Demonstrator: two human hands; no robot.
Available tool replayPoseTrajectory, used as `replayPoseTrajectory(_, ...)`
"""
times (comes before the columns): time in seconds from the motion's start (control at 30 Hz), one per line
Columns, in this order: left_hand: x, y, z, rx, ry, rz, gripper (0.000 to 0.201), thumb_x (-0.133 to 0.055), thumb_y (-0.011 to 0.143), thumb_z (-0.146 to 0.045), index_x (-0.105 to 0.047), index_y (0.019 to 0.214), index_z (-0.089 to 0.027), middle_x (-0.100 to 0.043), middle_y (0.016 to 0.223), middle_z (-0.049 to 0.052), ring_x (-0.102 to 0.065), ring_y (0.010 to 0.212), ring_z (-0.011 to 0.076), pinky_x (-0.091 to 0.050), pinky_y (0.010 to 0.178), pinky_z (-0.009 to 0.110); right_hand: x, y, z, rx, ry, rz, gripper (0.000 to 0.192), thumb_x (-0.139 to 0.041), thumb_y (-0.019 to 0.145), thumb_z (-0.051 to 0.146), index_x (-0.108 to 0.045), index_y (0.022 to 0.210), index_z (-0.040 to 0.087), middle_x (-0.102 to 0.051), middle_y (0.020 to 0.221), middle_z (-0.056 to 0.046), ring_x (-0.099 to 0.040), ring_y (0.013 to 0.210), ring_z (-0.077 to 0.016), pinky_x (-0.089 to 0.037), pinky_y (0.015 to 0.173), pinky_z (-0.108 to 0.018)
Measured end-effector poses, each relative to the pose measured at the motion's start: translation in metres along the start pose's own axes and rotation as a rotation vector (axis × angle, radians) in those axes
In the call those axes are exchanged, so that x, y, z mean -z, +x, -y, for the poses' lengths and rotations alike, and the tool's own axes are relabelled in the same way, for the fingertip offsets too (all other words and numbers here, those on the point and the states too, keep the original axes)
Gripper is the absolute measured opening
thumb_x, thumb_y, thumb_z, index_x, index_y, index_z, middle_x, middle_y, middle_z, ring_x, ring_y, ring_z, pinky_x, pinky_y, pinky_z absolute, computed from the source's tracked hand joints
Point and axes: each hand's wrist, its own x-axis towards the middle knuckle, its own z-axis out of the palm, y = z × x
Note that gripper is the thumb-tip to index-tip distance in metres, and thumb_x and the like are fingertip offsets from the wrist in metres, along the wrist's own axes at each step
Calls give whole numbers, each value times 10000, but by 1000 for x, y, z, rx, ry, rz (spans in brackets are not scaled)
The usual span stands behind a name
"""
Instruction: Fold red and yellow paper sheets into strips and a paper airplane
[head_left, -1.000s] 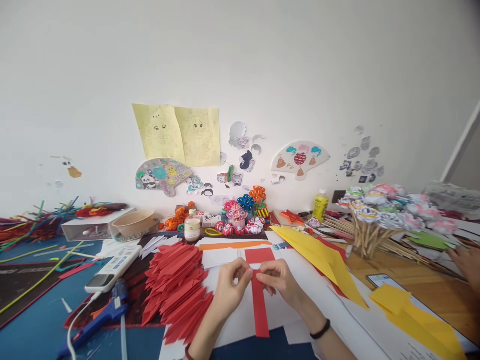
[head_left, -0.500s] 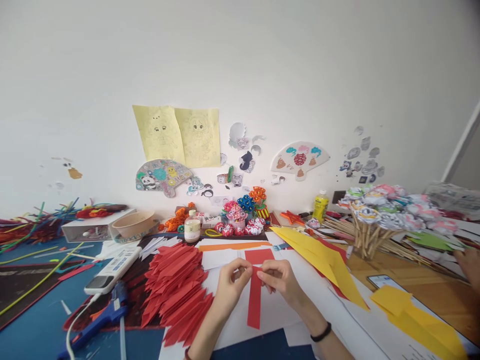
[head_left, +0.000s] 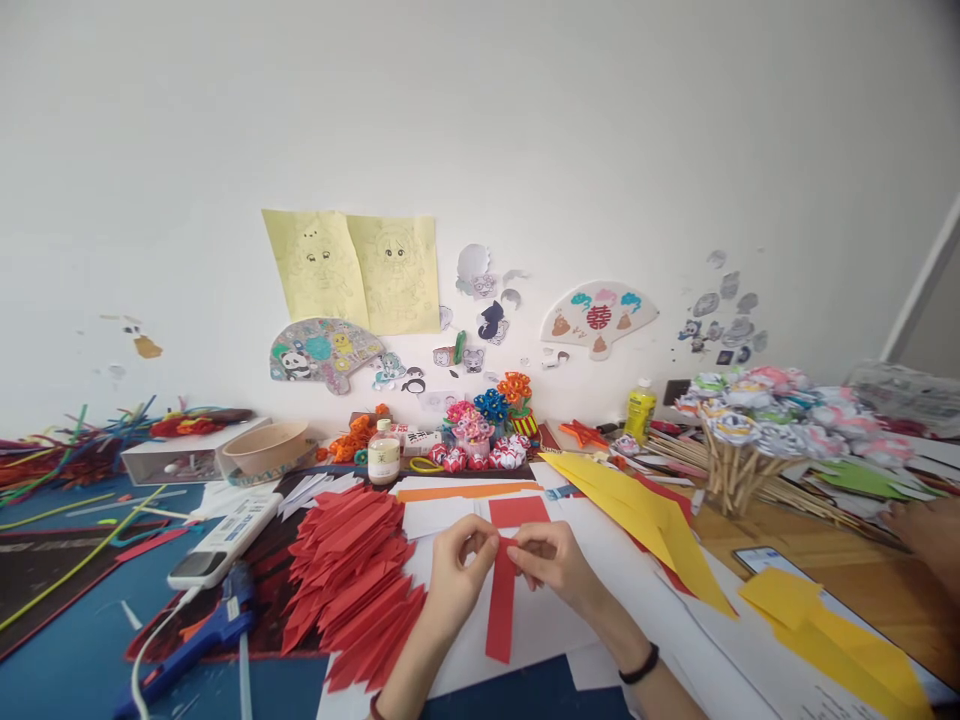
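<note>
A red paper strip (head_left: 501, 610) hangs down from my fingers above white sheets. My left hand (head_left: 463, 570) pinches its top end from the left. From the other side, my right hand (head_left: 553, 562) pinches the same end, thumb and forefinger close to the left fingertips. Just beyond the hands lies a red paper piece (head_left: 519, 511) on the white paper (head_left: 555, 640). A big heap of folded red paper strips (head_left: 352, 580) spreads out left of my left hand. Whether the top of the held strip is folded is hidden by the fingers.
Left are a blue glue gun (head_left: 217, 625) and a white power strip (head_left: 225, 540). Yellow paper (head_left: 637, 515) and a phone (head_left: 757, 560) lie right, near stick-stemmed paper flowers (head_left: 750, 430). A bottle (head_left: 384, 455) stands behind. Another person's hand (head_left: 926, 530) is at the right edge.
The lower end of the red strip has swung slightly left, and my hands have shifted a little left with it. The other person's hand at the right edge reaches further in.
</note>
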Motion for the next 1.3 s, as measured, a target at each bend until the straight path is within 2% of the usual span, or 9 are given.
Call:
replayPoseTrajectory(0.1, 0, -1, -1, -37, 103, 8, 196, -563, 835, -283, -596, 688, -158, -478, 594, -22, -415, 590, 118, -318, 579, 237, 0, 1, -9, -56, 37, 53, 304, -659, 801, 431, -647, 703, 143, -547, 502, 28, -477, 396, -82, -354, 410, -208)
replayPoseTrajectory(0.23, 0, -1, -2, -44, 167, 36, 177, -555, 825, -255, -601, 684, -159, -509, 604, -14, -445, 595, 124, -324, 585, 241, 1, 1, -11, -64, -28, 61, 354, -614, 844, 442, -649, 670, 136, -530, 492, 26, -463, 399, -77, -336, 415, -207)
replayPoseTrajectory(0.47, -1, 3, 5, 97, 15, 54, 228, -551, 830, -318, -547, 660, -165, -474, 578, -31, -400, 564, 113, -290, 546, 231, -3, -1, 0, 38, -134, 17, 394, -580, 878, 422, -643, 604, 146, -505, 515, 25, -460, 445, -82, -334, 457, -220)
replayPoseTrajectory(0.7, -1, 1, 0, 14, 84, 49, 216, -512, 851, -299, -507, 675, -175, -465, 629, -32, -416, 616, 121, -310, 593, 237, -5, -2, 3, 98, -180, 2, 418, -560, 896, 402, -616, 562, 158, -499, 493, 24, -470, 477, -95, -347, 498, -229)
replayPoseTrajectory(1.03, -2, 1, 0, 54, 18, 67, 207, -502, 830, -312, -538, 675, -179, -562, 651, 3, -492, 646, 152, -369, 626, 253, -4, 0, -5, 59, -55, -49, 409, -566, 889, 401, -587, 557, 163, -484, 472, 30, -447, 441, -92, -328, 462, -227)
replayPoseTrajectory(1.3, -4, 1, 5, 46, 19, 69, 180, -487, 830, -261, -524, 674, -180, -568, 656, -1, -495, 643, 148, -357, 621, 252, -5, 0, -5, 89, -62, -71, 415, -568, 887, 390, -572, 540, 164, -486, 471, 28, -445, 443, -91, -331, 466, -226)
